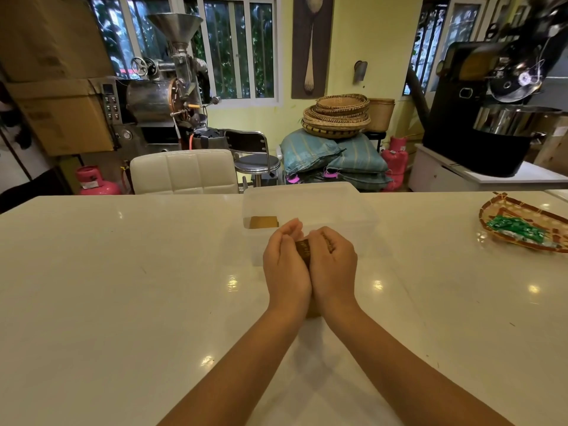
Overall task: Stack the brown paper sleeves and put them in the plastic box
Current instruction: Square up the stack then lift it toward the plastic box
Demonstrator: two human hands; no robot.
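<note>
My left hand (284,272) and my right hand (333,269) press together around a stack of brown paper sleeves (303,252), which shows only as a dark strip between the palms. The hands hover just in front of the clear plastic box (365,216) on the white table. Inside the box, at its left side, lies another brown sleeve stack (263,222). Most of the held stack is hidden by my hands.
A woven tray (519,210) with green packets (519,230) sits at the table's right edge. Behind the table stand a white chair (184,172), a stool, sacks, baskets and roasting machines. The white table top (123,287) stretches wide to the left.
</note>
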